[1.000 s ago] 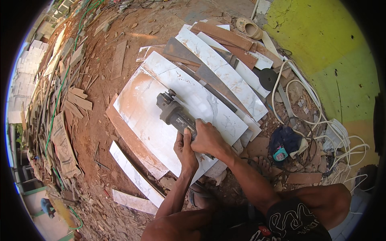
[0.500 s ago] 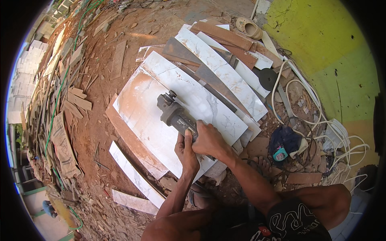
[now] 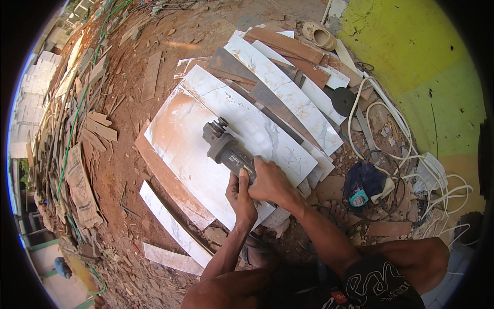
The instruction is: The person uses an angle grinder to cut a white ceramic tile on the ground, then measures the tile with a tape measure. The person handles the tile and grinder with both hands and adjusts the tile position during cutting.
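Note:
An angle grinder [image 3: 232,156] with a dark grey body is held at its rear end over a white marbled tile [image 3: 206,103]. My left hand [image 3: 242,200] wraps its lower left side, the thumb lying along the body. From the right, my right hand [image 3: 271,180] grips the same end. The grinder's head points up and left, its spindle near a long cut line in the tile. Beneath lies another tile [image 3: 167,136], smeared with reddish dust. Whether the head touches the tile I cannot tell.
Tile strips [image 3: 285,98] are stacked beyond. Right of them lie a black disc [image 3: 342,101], looped white cable [image 3: 406,131], a dark cloth bundle [image 3: 366,177] and a teal tape measure [image 3: 358,197]. A curved tile offcut [image 3: 172,221] lies near left. Scrap wood [image 3: 77,129] piles up along the far left.
The grinder and both hands have shifted very slightly right and down. The tiles beneath have stayed put.

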Available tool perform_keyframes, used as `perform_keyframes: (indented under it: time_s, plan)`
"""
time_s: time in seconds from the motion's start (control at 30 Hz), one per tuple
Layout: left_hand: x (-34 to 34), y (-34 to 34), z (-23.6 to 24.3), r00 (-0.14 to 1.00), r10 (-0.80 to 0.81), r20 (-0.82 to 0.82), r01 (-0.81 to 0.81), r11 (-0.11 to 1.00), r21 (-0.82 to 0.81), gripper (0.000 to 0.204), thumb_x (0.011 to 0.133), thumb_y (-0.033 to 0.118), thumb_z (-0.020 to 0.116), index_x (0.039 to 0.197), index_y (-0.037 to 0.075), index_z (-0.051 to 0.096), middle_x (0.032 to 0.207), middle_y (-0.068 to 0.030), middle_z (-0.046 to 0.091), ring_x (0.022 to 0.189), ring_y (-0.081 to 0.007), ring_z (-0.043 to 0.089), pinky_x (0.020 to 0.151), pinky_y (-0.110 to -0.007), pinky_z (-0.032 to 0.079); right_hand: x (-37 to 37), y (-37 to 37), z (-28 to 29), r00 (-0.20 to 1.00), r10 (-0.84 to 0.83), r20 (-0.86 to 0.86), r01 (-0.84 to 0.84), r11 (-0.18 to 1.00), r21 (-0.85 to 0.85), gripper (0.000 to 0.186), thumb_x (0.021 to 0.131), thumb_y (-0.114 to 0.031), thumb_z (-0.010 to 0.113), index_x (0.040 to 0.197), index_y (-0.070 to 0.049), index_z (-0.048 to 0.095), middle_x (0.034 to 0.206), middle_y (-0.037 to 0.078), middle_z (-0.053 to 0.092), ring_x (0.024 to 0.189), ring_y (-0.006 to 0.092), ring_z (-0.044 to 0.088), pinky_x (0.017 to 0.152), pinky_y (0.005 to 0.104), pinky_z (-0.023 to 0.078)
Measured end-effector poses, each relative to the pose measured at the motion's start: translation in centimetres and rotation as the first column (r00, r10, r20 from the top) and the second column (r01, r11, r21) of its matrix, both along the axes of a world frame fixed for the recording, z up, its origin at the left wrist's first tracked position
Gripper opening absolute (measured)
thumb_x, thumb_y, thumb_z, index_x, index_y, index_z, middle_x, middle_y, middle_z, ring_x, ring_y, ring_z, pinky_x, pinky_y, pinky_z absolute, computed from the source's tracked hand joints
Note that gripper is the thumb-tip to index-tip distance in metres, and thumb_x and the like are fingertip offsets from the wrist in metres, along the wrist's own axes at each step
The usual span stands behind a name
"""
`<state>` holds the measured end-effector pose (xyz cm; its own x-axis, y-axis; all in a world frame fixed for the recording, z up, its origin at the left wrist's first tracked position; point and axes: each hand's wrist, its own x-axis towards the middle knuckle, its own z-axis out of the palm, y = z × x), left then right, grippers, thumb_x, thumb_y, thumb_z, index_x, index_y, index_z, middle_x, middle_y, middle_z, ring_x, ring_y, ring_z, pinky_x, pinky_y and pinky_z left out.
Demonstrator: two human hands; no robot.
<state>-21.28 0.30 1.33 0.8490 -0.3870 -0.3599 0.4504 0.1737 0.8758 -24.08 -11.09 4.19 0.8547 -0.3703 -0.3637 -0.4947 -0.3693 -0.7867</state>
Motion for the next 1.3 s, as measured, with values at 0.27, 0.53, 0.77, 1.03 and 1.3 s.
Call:
perform_keyframes:
  time_s: [0.27,0.53,0.77,1.03,1.3]
  plan:
    - [-0.4,-0.1,0.1,1.000,0.013,0.017,-0.013,1.000,0.019,0.036,0.108,0.026,0.052,0.131,-0.001,0.057,0.111,-0.0073,0.068,0.096,-0.0110,0.064,0.085,-0.027,0.052,-0.2,0.1,0.3,1.000,0.002,-0.012,-0.002,1.000,0.001,0.042,0.078,-0.016,0.068,0.104,0.015,0.054,0.087,0.036,0.067,0.087,0.0515,0.069,0.074,0.0516,0.057]
    - [0.3,0.3,-0.1,1.000,-0.014,-0.002,0.014,0.999,-0.031,0.039,0.108,0.022,0.054,0.138,-0.002,0.054,0.117,-0.0062,0.067,0.101,-0.0100,0.062,0.087,-0.026,0.051,0.3,-0.1,0.8,0.997,-0.003,-0.079,0.010,0.996,0.091,0.049,0.078,-0.023,0.071,0.107,0.012,0.052,0.098,0.038,0.065,0.101,0.0549,0.064,0.087,0.0545,0.054]
    - [1.4,-0.3,0.0,1.000,0.018,-0.011,-0.019,0.999,-0.034,0.037,0.108,0.022,0.055,0.136,-0.002,0.056,0.115,-0.0055,0.068,0.098,-0.0088,0.062,0.087,-0.026,0.050,1.2,0.3,-0.6,1.000,-0.011,0.013,0.011,1.000,-0.024,0.042,0.082,-0.020,0.066,0.106,0.013,0.055,0.096,0.036,0.066,0.094,0.0517,0.067,0.082,0.0526,0.055]
    - [2.6,-0.1,0.0,0.999,0.015,-0.039,-0.017,0.999,-0.045,0.036,0.107,0.023,0.055,0.133,-0.003,0.058,0.113,-0.0057,0.068,0.097,-0.0090,0.061,0.087,-0.026,0.050,2.6,0.0,0.3,0.998,0.014,-0.058,-0.014,1.000,-0.004,0.043,0.083,-0.022,0.066,0.109,0.012,0.055,0.100,0.036,0.066,0.096,0.0519,0.067,0.085,0.0526,0.055]
    - [2.3,-0.1,-0.3,0.999,0.022,-0.026,-0.022,0.999,-0.036,0.035,0.108,0.026,0.053,0.130,-0.001,0.059,0.112,-0.0075,0.068,0.097,-0.0121,0.065,0.087,-0.028,0.052,2.5,0.2,0.2,0.997,0.017,-0.070,-0.018,1.000,-0.019,0.044,0.082,-0.022,0.067,0.109,0.012,0.055,0.101,0.036,0.067,0.097,0.0513,0.067,0.086,0.0523,0.056]
